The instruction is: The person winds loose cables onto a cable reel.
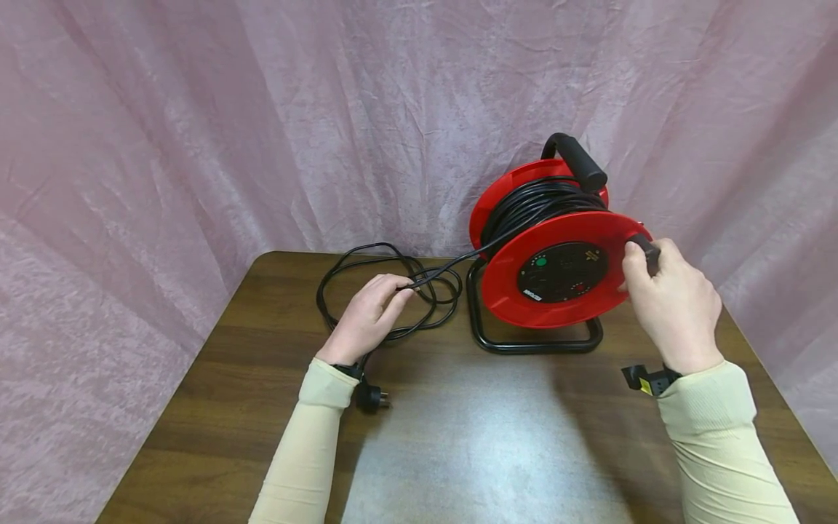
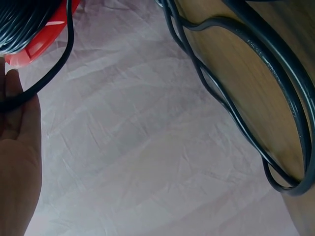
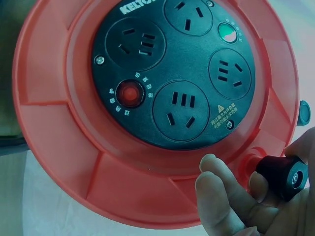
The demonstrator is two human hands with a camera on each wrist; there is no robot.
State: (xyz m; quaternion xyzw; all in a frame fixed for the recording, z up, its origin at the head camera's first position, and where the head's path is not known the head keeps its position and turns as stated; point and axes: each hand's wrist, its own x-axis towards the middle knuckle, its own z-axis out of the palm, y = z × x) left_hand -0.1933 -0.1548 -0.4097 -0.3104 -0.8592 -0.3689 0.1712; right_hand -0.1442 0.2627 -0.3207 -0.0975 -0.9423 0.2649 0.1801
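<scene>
Soft, even light from above, with one white glare on the table [image 1: 209, 407].
From here the glare pools near the front edge, washing out the grain, and darker bands of shadow fall beside both sleeves [image 1: 297, 451]. The curtain [image 1: 366, 109] is gently shaded in its folds. The wide head view stretches toward its edges; the reel [image 1: 500, 295] is sharp in outline, its small print blurred. The left wrist view is dimmer and greyish, its fingers [image 2: 29, 120] in shade, thin highlights on the cord [image 2: 281, 77]. The right wrist view has a cool greenish cast, paler at upper right.
</scene>
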